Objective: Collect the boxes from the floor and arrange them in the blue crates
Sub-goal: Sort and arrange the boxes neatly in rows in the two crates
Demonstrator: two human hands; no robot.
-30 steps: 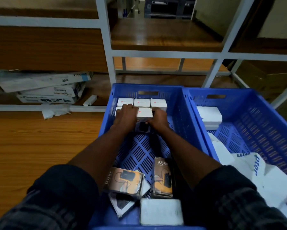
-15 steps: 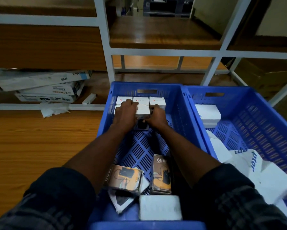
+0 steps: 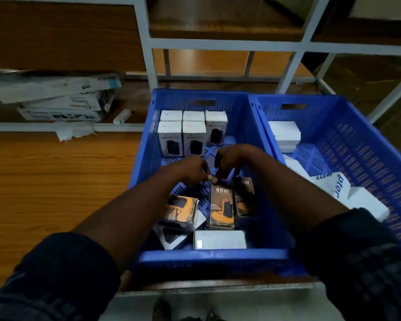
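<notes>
The left blue crate holds several white boxes standing upright in two rows at its far end. Orange-and-black boxes lie nearer: a 65W box, a dark one beside it, and another to the left. A white box lies at the near wall. My left hand and right hand hover mid-crate with loosely curled fingers. Their tips meet at the far end of the 65W box. Neither hand plainly grips anything.
The right blue crate holds white boxes and white packets. A white metal rack with wooden shelves stands behind. Flat cartons are stacked on the lower left shelf, with a wooden surface in front of them.
Both hands let go of the white boxes at the crate's far end and drew back toward me, to the 65W box. The white boxes now stand uncovered in two rows.
</notes>
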